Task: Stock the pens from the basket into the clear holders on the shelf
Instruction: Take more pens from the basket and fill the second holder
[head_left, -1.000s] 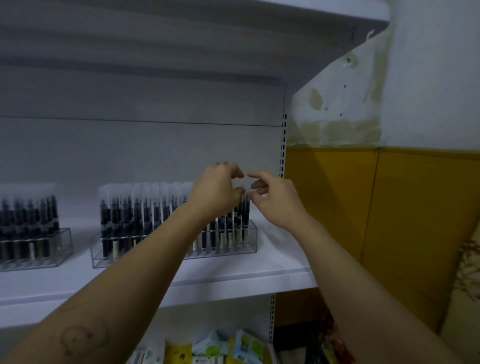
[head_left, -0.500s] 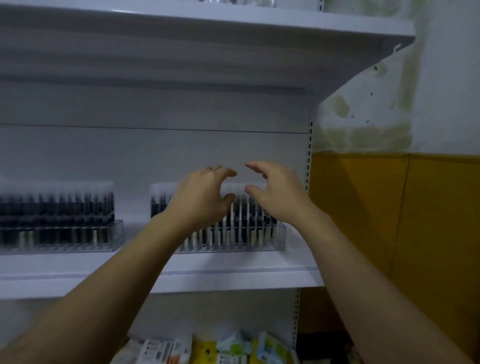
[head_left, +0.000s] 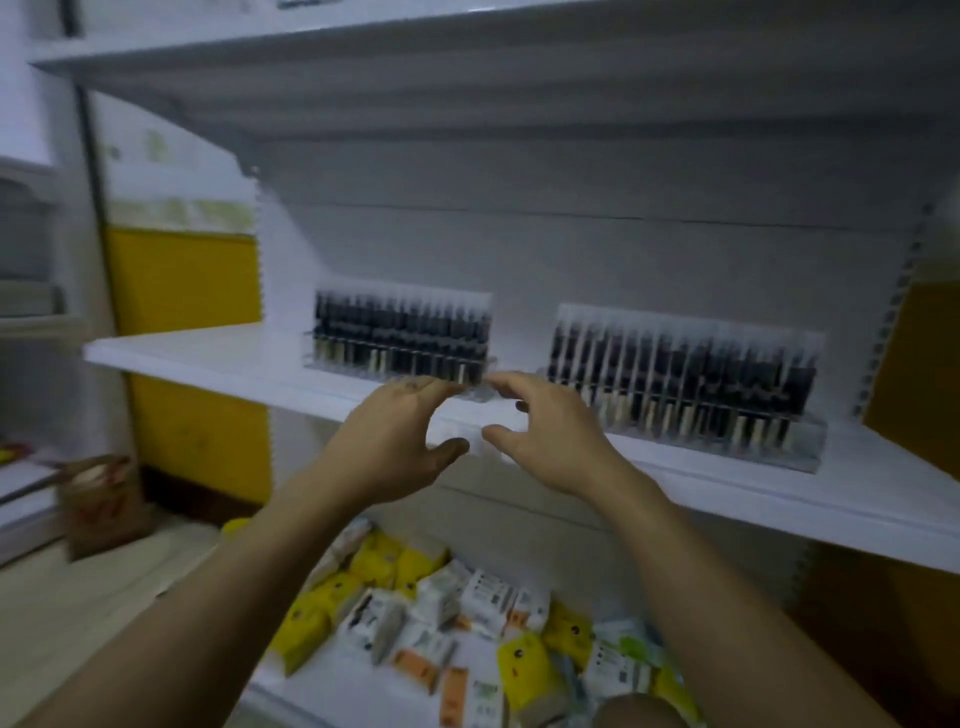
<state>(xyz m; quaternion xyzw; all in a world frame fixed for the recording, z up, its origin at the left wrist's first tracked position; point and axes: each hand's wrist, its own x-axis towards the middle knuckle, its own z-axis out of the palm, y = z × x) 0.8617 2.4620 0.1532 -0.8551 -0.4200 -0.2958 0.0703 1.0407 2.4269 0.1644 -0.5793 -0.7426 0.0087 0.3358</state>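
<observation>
Two clear holders stand on the white shelf (head_left: 218, 358), each packed with upright black pens. The left holder (head_left: 400, 340) is at the middle of the shelf, the right holder (head_left: 685, 384) further right. My left hand (head_left: 400, 441) and my right hand (head_left: 545, 431) hover side by side in front of the shelf edge, in the gap between the two holders. Both hands have loosely spread fingers and hold nothing. The view is blurred. No basket shows.
Below the shelf lies a heap of yellow and white packets (head_left: 441, 618). A brown paper bag (head_left: 98, 499) stands on the floor at the left. Another white shelf (head_left: 363, 67) hangs overhead. Yellow wall panels (head_left: 182, 291) flank the unit.
My hands have left the right holder and moved left and lower, now in front of the gap between the holders. The view has swung left and down.
</observation>
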